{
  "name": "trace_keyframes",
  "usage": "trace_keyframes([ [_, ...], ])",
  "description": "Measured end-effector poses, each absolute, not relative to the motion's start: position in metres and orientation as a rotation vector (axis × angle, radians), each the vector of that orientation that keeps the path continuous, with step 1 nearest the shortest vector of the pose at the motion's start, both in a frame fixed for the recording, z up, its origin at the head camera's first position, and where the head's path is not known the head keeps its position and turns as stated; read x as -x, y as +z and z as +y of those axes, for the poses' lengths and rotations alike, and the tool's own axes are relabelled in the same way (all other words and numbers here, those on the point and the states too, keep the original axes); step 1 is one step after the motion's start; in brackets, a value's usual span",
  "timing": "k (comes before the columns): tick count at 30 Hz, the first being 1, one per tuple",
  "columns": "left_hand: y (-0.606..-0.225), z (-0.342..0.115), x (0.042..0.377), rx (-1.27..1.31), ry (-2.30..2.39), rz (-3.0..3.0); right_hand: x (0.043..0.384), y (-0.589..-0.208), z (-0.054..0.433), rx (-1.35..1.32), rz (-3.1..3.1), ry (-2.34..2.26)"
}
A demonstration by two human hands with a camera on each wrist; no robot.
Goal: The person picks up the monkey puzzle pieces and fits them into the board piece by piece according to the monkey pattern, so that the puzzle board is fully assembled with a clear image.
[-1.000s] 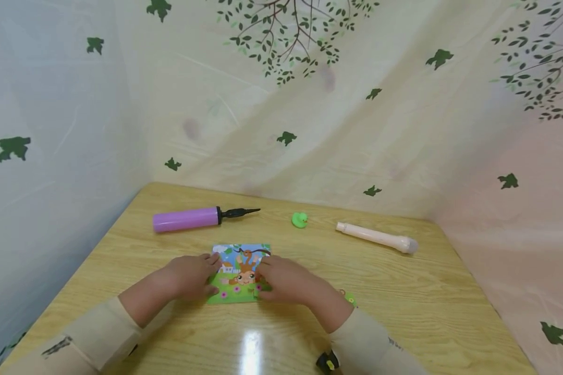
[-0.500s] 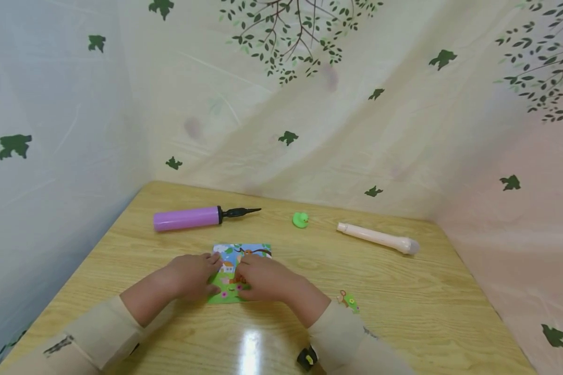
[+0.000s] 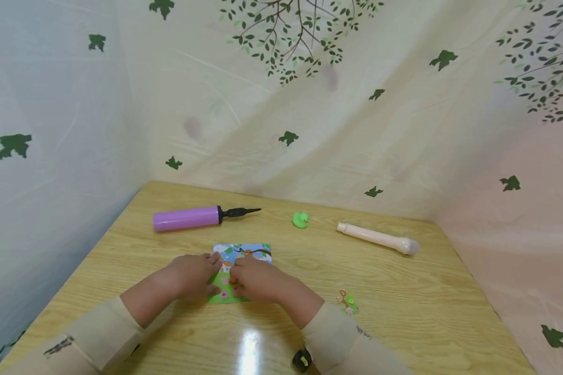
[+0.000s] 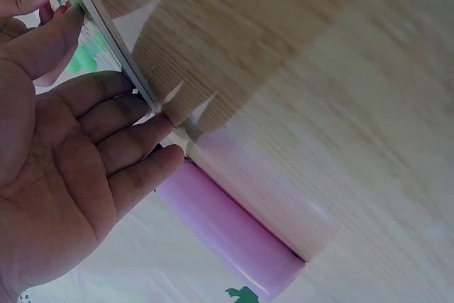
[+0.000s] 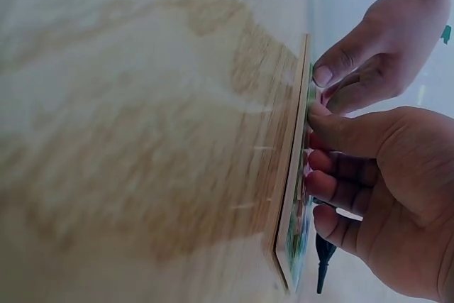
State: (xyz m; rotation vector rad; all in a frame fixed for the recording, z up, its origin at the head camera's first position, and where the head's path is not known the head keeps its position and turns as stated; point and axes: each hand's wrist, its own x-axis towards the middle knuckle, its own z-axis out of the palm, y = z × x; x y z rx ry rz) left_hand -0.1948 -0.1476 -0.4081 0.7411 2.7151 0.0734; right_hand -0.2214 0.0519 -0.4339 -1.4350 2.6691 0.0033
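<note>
A thin picture puzzle board [image 3: 227, 254], printed with a monkey, a house and green grass, lies flat near the middle of the wooden table. My left hand [image 3: 191, 275] rests along its left edge, fingers extended, as the left wrist view shows at the board's rim [image 4: 106, 39]. Over the lower middle of the picture my right hand [image 3: 260, 278] pinches at a puzzle piece with bent fingers and thumb. That piece is mostly hidden under the hand. In the right wrist view the right fingertips [image 5: 320, 182] touch the board's face. A loose puzzle piece [image 3: 348, 302] lies to the right.
Behind the board are a purple hand pump [image 3: 187, 219] with a black nozzle and a small green rubber duck [image 3: 300, 220]. A pale pink toy microphone [image 3: 375, 237] lies at the back right. Leaf-printed cloth [image 3: 262, 120] hangs behind the table [image 3: 427, 323].
My right hand has slid left from the board's right edge to its lower middle, covering the monkey's face. The loose piece has come fully into view. My left hand has stayed put.
</note>
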Motion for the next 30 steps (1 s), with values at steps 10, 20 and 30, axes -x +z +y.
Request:
trace_keyframes([
  [10, -0.412, -0.147, 0.196, -0.730, 0.071, 2.712, 0.212, -0.427, 0.066, 1.471, 2.659, -0.028],
  [20, -0.411, -0.146, 0.196, -0.715, 0.075, 2.695, 0.202, -0.417, 0.114, 1.222, 2.714, -0.276],
  [30, -0.409, -0.146, 0.195, -0.714, 0.105, 2.689, 0.198, -0.401, 0.202, 0.854, 2.853, -0.444],
])
